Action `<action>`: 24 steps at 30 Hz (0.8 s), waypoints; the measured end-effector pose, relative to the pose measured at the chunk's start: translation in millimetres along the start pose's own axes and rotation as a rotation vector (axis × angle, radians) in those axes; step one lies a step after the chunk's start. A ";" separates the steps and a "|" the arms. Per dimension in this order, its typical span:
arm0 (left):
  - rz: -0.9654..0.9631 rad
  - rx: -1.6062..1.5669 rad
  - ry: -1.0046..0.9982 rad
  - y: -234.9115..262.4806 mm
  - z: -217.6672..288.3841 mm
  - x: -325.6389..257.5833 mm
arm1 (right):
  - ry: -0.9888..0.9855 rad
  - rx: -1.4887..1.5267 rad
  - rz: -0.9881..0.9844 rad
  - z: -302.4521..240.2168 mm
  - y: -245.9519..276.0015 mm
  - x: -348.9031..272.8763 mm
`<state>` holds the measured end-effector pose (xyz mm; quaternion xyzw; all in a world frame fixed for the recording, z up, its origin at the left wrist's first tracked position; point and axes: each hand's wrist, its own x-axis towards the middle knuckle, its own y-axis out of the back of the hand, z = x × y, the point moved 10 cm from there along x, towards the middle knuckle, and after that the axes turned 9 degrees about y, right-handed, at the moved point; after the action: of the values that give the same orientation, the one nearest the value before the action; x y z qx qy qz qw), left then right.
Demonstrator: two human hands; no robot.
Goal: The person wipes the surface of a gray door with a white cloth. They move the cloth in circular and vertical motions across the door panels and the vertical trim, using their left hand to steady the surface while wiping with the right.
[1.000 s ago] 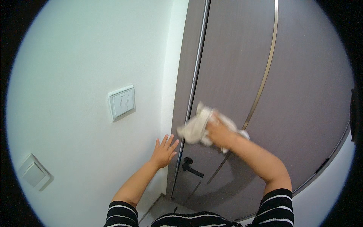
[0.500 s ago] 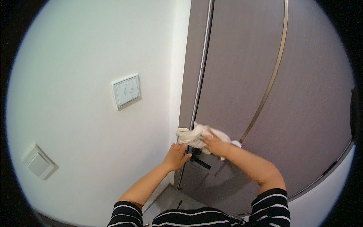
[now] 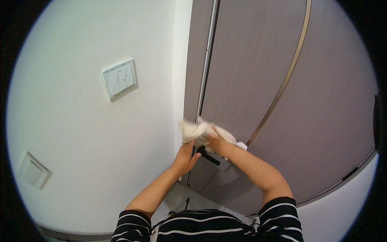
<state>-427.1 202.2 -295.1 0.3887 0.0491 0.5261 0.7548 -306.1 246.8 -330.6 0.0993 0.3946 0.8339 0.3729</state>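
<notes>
My right hand (image 3: 217,144) grips a crumpled white cloth (image 3: 195,130) and presses it on the grey door (image 3: 258,72) just above the black lever handle (image 3: 209,156). My left hand (image 3: 184,158) lies flat with fingers together against the door frame edge (image 3: 192,80), just left of the handle and below the cloth. The cloth hides the upper end of the handle.
A white wall (image 3: 80,141) stands to the left with a light switch plate (image 3: 119,79) and a second white plate (image 3: 34,171) lower left. A curved metal strip (image 3: 288,72) runs down the door. Pale floor (image 3: 189,199) shows below.
The cloth and my right hand have slid down the door from mid-height to the handle. My left hand has shifted right toward the door edge.
</notes>
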 end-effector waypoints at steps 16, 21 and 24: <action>-0.087 -1.399 0.093 74.3 117.9 46.8 | -0.310 0.769 1.150 100.4 239.0 -85.1; 0.549 -1.044 -0.245 210.2 152.2 93.7 | -0.513 0.316 1.129 136.6 290.5 -140.4; 0.855 -0.207 -0.569 258.9 218.5 121.6 | -0.688 -0.090 0.950 153.0 290.3 -136.9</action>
<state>-463.6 223.8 62.4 0.4250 -0.3733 0.6630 0.4904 -297.4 121.1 1.9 0.5140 0.1275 0.8455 0.0688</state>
